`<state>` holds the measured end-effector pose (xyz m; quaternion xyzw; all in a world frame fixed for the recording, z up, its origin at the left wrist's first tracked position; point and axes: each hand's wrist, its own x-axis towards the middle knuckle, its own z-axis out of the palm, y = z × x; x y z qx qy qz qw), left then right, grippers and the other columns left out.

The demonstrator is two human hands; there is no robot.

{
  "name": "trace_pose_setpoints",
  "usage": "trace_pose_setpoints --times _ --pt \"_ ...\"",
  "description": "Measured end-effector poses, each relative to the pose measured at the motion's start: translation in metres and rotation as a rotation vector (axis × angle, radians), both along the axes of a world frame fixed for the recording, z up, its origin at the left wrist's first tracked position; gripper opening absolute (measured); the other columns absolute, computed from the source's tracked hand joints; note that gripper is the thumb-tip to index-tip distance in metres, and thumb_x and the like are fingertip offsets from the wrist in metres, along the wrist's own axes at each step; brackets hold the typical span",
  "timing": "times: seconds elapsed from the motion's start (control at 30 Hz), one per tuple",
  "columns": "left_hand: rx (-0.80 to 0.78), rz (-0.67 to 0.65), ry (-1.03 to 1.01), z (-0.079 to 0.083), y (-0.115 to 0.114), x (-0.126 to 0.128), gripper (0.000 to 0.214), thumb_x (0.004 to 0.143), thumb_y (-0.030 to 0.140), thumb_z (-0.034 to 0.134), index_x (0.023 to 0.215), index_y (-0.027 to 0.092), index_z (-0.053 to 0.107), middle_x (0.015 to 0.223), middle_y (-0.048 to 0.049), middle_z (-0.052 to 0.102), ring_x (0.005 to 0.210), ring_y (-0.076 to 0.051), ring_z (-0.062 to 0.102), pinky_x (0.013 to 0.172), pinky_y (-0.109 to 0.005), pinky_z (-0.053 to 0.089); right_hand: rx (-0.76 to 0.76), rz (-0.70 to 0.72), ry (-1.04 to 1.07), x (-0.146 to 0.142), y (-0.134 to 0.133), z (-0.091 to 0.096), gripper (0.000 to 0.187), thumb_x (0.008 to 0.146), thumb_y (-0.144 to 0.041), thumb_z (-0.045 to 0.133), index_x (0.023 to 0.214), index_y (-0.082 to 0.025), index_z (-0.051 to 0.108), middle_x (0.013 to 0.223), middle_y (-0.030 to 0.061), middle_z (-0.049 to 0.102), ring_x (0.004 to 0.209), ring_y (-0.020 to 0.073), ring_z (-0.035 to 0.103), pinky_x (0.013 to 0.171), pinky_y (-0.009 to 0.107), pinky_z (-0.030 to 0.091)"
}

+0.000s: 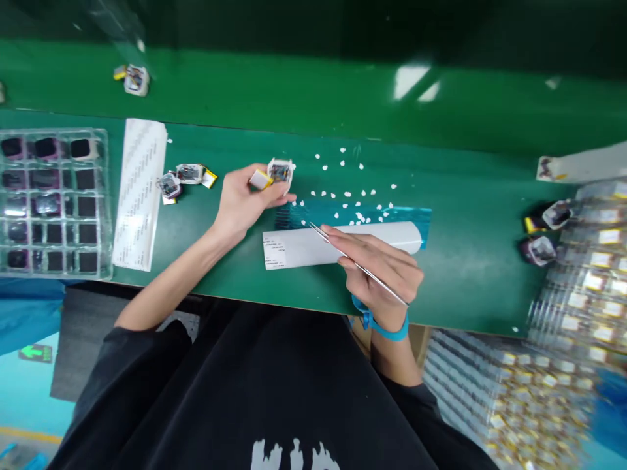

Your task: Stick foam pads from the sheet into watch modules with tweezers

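A single head-worn camera looks steeply down from above the person's chest onto a green counter [313,281], close enough that both forearms fill the middle. The view faces forward across the counter, its far edges blurred.

Clear compartment tray [53,202] far left; stacked trays [582,307] far right.

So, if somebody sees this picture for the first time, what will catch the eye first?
Probably the two hands at the middle of the green bench: the left hand holds a small white device, and the right hand holds thin metal tweezers over a white strip. Next, the scattered white bits beyond them, and the clear tray at far left.
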<state>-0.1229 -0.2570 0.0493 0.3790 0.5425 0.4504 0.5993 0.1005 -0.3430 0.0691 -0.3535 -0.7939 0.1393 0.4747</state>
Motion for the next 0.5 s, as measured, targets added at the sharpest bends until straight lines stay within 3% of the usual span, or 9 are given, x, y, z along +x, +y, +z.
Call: trace_pose_setpoints --times 0.13,0.23,0.33,0.43,0.5 --pt "0.026 0.155 0.212 -0.016 0.100 -0.007 0.028 0.080 0.009 0.088 0.098 0.015 0.067 0.084 -0.0017 0.074 0.068 -0.018 0.075 0.077 -0.035 0.066 0.033 -0.003 0.002 -0.001 -0.005 -0.001 0.043 0.104 -0.009 0.065 0.145 -0.020 0.069 0.119 0.0113 0.083 0.105 0.0270 0.083 0.082 0.037 0.073" --pt "0.101 0.172 0.519 -0.009 0.144 -0.031 0.032 0.080 0.008 0.090 0.100 0.017 0.067 0.099 -0.0016 0.070 0.078 -0.017 0.069 0.086 -0.039 0.060 0.029 -0.014 -0.032 0.003 -0.010 0.002 0.051 0.101 -0.007 0.069 0.149 -0.024 0.067 0.121 0.0095 0.083 0.104 0.0290 0.084 0.080 0.040 0.073" --pt "0.328 0.059 0.781 0.010 0.134 -0.077 0.043 0.069 0.003 0.096 0.100 0.023 0.073 0.111 0.0022 0.066 0.099 -0.018 0.057 0.102 -0.037 0.050 -0.001 -0.087 -0.026 0.012 -0.018 0.002 0.054 0.099 -0.005 0.071 0.147 -0.028 0.068 0.121 0.0078 0.083 0.099 0.0295 0.084 0.076 0.040 0.073" --pt "0.470 -0.255 0.955 0.027 0.091 -0.135 0.026 0.087 0.019 0.086 0.111 0.022 0.078 0.112 -0.0023 0.070 0.115 -0.027 0.050 0.117 -0.047 0.037 -0.019 -0.151 0.012 0.018 -0.022 -0.002 0.051 0.099 -0.005 0.070 0.144 -0.029 0.071 0.118 0.0071 0.084 0.095 0.0290 0.085 0.074 0.039 0.073" --pt "0.490 -0.406 1.047 0.032 0.061 -0.166 0.035 0.078 0.026 0.093 0.110 0.022 0.080 0.110 -0.0052 0.070 0.121 -0.033 0.046 0.122 -0.055 0.028 -0.029 -0.143 0.037 0.016 -0.019 -0.006 0.050 0.099 -0.005 0.069 0.143 -0.029 0.071 0.116 0.0069 0.084 0.095 0.0286 0.085 0.072 0.038 0.073"
